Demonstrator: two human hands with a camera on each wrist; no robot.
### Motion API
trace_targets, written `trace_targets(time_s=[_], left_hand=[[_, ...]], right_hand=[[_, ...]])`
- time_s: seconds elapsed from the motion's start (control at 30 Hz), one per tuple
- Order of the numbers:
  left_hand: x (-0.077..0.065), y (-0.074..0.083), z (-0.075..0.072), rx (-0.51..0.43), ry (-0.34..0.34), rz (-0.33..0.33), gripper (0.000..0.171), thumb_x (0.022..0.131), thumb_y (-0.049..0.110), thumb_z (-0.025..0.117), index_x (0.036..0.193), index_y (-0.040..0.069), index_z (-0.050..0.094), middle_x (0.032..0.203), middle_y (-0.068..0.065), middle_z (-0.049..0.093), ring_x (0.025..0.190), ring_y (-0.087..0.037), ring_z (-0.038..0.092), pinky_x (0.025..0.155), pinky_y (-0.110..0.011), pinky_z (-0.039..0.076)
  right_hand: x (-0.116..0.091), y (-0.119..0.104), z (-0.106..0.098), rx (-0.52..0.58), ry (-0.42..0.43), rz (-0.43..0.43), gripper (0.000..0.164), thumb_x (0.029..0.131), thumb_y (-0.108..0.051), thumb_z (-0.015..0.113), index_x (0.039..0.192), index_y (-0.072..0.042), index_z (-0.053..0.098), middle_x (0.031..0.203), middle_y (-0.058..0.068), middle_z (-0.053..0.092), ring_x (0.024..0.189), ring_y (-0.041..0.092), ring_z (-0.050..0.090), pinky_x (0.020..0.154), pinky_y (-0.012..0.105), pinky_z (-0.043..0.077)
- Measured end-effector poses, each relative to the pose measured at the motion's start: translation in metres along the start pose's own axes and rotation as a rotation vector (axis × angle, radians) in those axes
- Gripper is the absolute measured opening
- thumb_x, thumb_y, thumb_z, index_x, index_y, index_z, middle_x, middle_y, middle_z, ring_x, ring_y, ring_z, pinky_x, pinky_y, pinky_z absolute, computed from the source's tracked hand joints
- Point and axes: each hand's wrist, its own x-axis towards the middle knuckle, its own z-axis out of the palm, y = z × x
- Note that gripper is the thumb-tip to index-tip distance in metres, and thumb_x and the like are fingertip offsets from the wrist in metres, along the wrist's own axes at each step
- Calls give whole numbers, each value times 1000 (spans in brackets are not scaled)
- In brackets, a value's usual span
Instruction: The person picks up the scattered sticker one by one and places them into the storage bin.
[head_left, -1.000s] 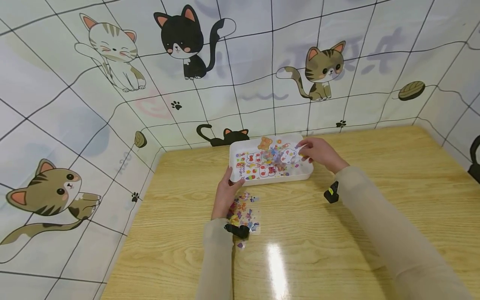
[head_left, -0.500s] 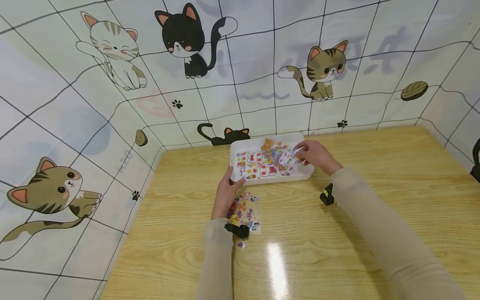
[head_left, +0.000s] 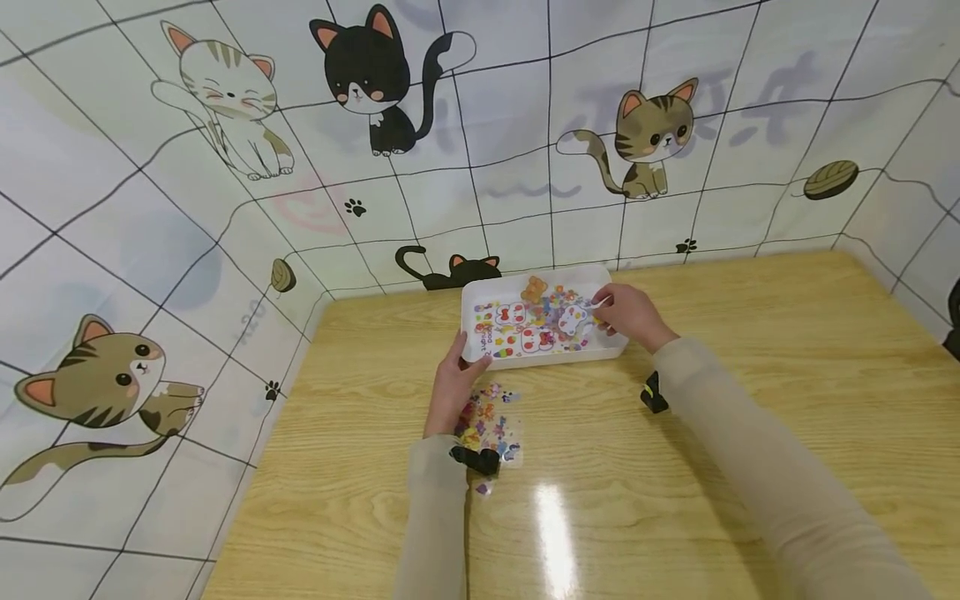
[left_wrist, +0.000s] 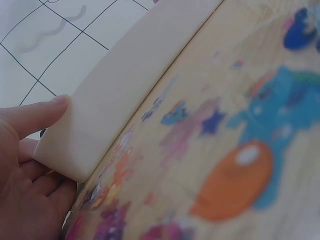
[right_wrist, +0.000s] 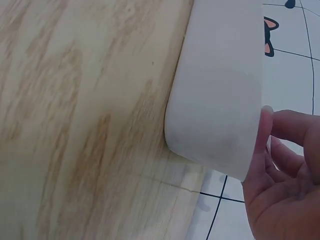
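Note:
A white shallow tray [head_left: 546, 362] stands at the far side of the table, with colourful stickers and printed faces on its inside. My left hand [head_left: 452, 385] grips its near left corner, thumb [left_wrist: 47, 112] over the rim and fingers below. At the tray's right end, my right hand [head_left: 633, 315] reaches in over the wall with curled fingers. Its fingertips seem to pinch the edge of a white bunny-face sticker [head_left: 572, 320]; the exact contact is too small to see. An orange bear [head_left: 534, 288] lies at the tray's back edge.
A clear sheet of colourful stickers [head_left: 495, 425] lies on the wooden table [head_left: 615, 475], partly under my left wrist. A small purple sticker [head_left: 483, 489] lies just nearer. Behind the table stands a wall covering [head_left: 517, 150] printed with cats.
My right hand has shifted slightly left and down inside the tray, and the bunny-face sticker has moved a little the same way. My left hand keeps its hold on the tray corner.

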Motion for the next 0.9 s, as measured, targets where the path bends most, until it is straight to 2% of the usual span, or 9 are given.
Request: trace_targets(time_s=[0.23,0.6,0.7,0.83,0.9], left_hand=[[-1,-1,-1,-8,0,11,73,84,36,60,143,29,18,137,-1,38,109,-12,48,93,-34,38],[0,0,-1,-7,-1,21,73,83,37,61,143,27,19,138,-2,37,113,-14,46,95,-35,36],[-3,6,-2,-13,-15,8,72,85,32,60,143,25,18,139,-4,35,114,-16,45,95,-36,36],[-3,6,-2,-17,-16,3,72,86,30,59,144,25,18,141,-3,33,115,-16,45,96,-36,35],[0,0,-1,-10,-4,13,72,85,33,60,143,27,18,141,-1,33,115,-14,44,96,-35,35]], right_hand=[[0,-3,4,-63,4,8,28,90,-15,51,114,1,50,91,15,58,68,24,60,58,35,51],[1,-9,1,-70,-12,34,33,89,-11,51,119,3,49,92,16,59,69,24,61,59,34,51],[0,-9,0,-96,-19,22,34,89,-9,49,119,5,49,93,17,58,67,23,60,57,32,50],[0,-9,1,-150,-21,5,34,88,-7,49,119,6,49,96,19,58,64,20,60,54,30,49],[0,-9,3,-177,-15,2,34,88,-8,50,119,6,49,97,19,58,63,19,60,54,30,48]])
